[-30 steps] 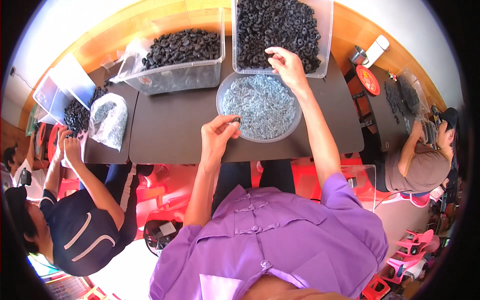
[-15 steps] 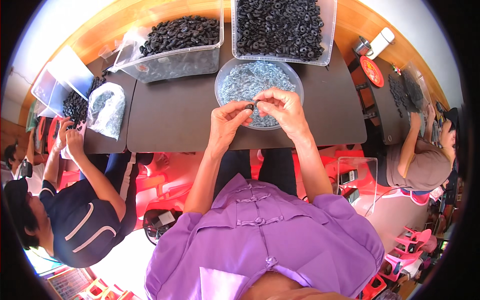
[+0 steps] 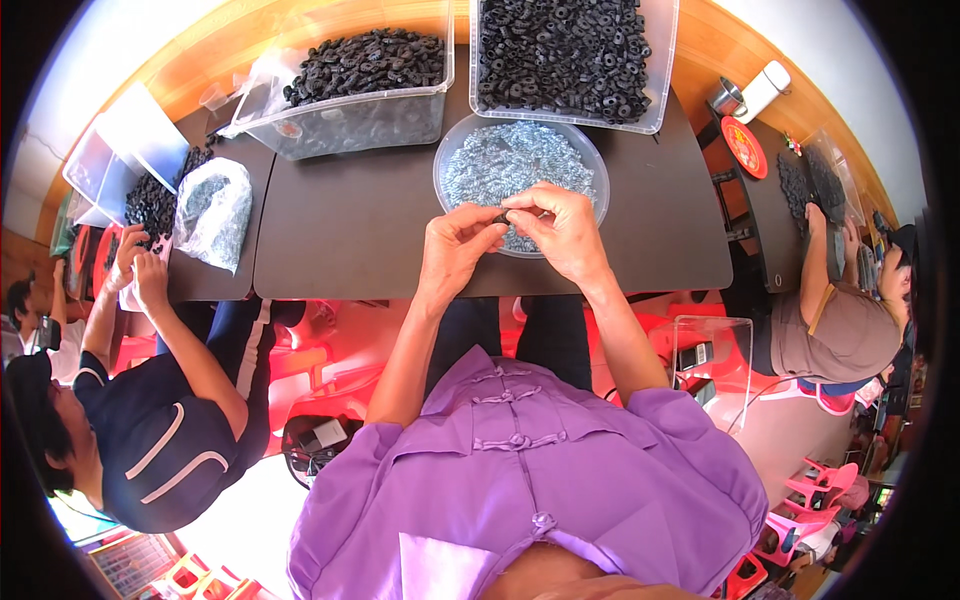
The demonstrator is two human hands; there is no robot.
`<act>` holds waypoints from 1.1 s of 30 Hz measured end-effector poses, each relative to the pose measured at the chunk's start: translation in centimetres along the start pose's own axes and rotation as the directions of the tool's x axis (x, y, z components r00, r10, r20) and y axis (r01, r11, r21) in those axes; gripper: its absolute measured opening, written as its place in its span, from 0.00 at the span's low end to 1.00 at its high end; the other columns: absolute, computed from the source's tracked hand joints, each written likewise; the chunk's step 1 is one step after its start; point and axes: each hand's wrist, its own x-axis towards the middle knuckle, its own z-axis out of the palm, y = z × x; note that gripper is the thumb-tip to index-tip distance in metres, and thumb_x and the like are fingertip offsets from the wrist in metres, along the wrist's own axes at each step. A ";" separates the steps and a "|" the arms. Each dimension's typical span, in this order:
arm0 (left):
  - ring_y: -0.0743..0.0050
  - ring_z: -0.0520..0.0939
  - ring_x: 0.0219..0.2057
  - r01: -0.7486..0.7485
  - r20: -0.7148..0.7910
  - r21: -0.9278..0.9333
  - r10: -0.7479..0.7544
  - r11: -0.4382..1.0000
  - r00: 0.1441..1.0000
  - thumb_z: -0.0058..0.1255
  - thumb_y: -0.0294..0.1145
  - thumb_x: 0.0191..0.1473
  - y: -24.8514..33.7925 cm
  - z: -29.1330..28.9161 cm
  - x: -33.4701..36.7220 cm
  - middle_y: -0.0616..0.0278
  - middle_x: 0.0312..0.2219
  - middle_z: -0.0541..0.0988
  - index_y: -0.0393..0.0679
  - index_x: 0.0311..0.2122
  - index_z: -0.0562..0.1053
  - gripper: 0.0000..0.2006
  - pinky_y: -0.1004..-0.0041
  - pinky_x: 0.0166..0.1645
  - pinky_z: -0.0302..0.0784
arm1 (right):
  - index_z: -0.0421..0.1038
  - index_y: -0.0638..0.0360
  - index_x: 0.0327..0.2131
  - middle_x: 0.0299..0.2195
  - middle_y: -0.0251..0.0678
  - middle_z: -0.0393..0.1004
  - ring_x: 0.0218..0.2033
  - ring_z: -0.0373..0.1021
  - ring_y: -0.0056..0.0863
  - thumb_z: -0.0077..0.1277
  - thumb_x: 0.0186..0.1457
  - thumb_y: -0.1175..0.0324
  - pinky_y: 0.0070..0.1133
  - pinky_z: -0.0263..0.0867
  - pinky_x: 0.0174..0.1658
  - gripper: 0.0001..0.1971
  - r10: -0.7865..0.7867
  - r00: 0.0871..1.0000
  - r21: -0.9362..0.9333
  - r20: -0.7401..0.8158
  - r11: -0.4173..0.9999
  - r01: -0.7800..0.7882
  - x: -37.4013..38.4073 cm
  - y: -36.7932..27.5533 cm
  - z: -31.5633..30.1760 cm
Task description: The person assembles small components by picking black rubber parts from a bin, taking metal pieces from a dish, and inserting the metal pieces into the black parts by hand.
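My left hand (image 3: 455, 255) pinches a small black part (image 3: 502, 217) between thumb and fingertips. My right hand (image 3: 560, 235) meets it there, its thumb and fingers closed on the same part, which they mostly cover. Both hands are over the near rim of a round clear tub (image 3: 440, 185). Inside the tub lie many small, shiny, silvery-blue pieces (image 3: 515, 158), too fine to name. Behind it a clear bin (image 3: 655, 110) holds many black ring-like parts (image 3: 560, 55). To its left, another clear bin (image 3: 370, 122) holds dark oblong parts (image 3: 365, 70).
The dark table (image 3: 345, 225) ends just before my lap. At left, a co-worker (image 3: 165, 440) handles black parts (image 3: 150, 205) beside a clear plastic bag (image 3: 212, 215). At right, another person (image 3: 850, 330) works at a side table with a red plate (image 3: 744, 148) and white flask (image 3: 765, 88).
My fingertips have come together; the black pieces that showed at each hand's fingertips are now joined or overlapping and mostly covered. The right-hand person's arm has shifted.
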 end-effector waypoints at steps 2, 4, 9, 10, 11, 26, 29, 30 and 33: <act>0.82 0.78 0.26 0.001 0.002 -0.006 -0.001 1.000 1.000 0.55 0.21 0.50 -0.1 -0.1 -0.2 0.65 0.27 0.76 0.34 0.37 0.77 0.08 0.82 0.31 0.75 | 0.75 0.65 0.36 0.29 0.34 0.74 0.28 0.72 0.19 0.53 0.52 0.79 0.15 0.70 0.31 0.07 -0.015 1.000 -0.016 0.015 1.000 0.015 0.0 -0.1 -0.1; 0.83 0.78 0.26 0.002 0.009 -0.016 -0.001 1.000 1.000 0.55 0.21 0.50 0.0 0.0 -0.3 0.65 0.27 0.76 0.34 0.37 0.77 0.07 0.82 0.31 0.75 | 0.75 0.65 0.36 0.29 0.34 0.74 0.28 0.72 0.20 0.53 0.51 0.78 0.16 0.70 0.31 0.07 -0.028 0.999 -0.036 0.027 0.999 0.029 0.0 -0.6 -0.4; 0.84 0.77 0.25 -0.017 0.044 0.054 0.015 0.998 0.999 0.54 0.22 0.51 0.4 -0.2 -0.2 0.65 0.26 0.77 0.34 0.37 0.77 0.07 0.81 0.30 0.74 | 0.74 0.65 0.33 0.28 0.39 0.74 0.28 0.73 0.32 0.53 0.51 0.74 0.25 0.68 0.31 0.06 -0.101 0.979 -0.286 0.178 0.947 0.149 0.4 -1.7 -1.6; 0.84 0.77 0.25 -0.017 0.043 0.054 0.014 0.998 0.999 0.54 0.22 0.51 0.5 -0.1 -0.3 0.65 0.26 0.77 0.34 0.37 0.77 0.07 0.81 0.30 0.74 | 0.74 0.65 0.33 0.28 0.39 0.74 0.28 0.73 0.32 0.53 0.51 0.74 0.25 0.68 0.31 0.06 -0.101 0.979 -0.285 0.179 0.947 0.149 0.4 -2.1 -1.8; 0.84 0.77 0.25 0.018 0.044 0.077 -0.021 0.997 0.999 0.54 0.23 0.51 0.9 -0.1 -0.4 0.65 0.25 0.77 0.34 0.37 0.77 0.08 0.81 0.30 0.74 | 0.73 0.64 0.32 0.27 0.41 0.73 0.28 0.72 0.36 0.52 0.52 0.72 0.28 0.67 0.31 0.06 -0.125 0.969 -0.396 0.211 0.896 0.202 0.4 -2.5 -1.9; 0.84 0.76 0.25 0.020 0.088 0.153 -0.034 0.988 0.996 0.52 0.25 0.53 1.3 -0.6 -0.7 0.65 0.24 0.78 0.34 0.39 0.76 0.09 0.80 0.32 0.73 | 0.66 0.64 0.27 0.25 0.46 0.70 0.30 0.68 0.50 0.46 0.55 0.68 0.39 0.61 0.31 0.08 -0.089 0.941 -0.455 0.326 0.858 0.239 0.4 -2.7 -1.9; 0.83 0.75 0.26 -0.001 0.109 0.179 -0.018 0.984 0.994 0.51 0.25 0.53 1.6 -0.7 -0.6 0.65 0.25 0.77 0.34 0.39 0.76 0.09 0.80 0.32 0.72 | 0.65 0.64 0.27 0.24 0.47 0.70 0.29 0.68 0.50 0.46 0.55 0.69 0.40 0.61 0.30 0.08 -0.095 0.943 -0.452 0.318 0.859 0.239 0.3 -2.4 -1.8; 0.83 0.74 0.25 -0.018 0.119 0.212 -0.008 0.977 0.993 0.51 0.24 0.53 1.7 -0.7 -0.6 0.65 0.25 0.76 0.34 0.39 0.76 0.09 0.79 0.32 0.71 | 0.65 0.64 0.27 0.24 0.46 0.70 0.29 0.68 0.50 0.46 0.54 0.69 0.40 0.61 0.30 0.08 -0.111 0.944 -0.444 0.311 0.861 0.248 0.3 -2.2 -1.8; 0.80 0.74 0.24 -0.058 0.119 0.277 0.025 0.959 0.993 0.51 0.23 0.52 1.9 -0.6 -0.7 0.63 0.24 0.74 0.34 0.39 0.75 0.09 0.76 0.31 0.70 | 0.65 0.63 0.27 0.23 0.46 0.70 0.27 0.68 0.51 0.46 0.54 0.69 0.41 0.61 0.29 0.07 -0.108 0.955 -0.469 0.277 0.852 0.232 0.1 -1.9 -1.3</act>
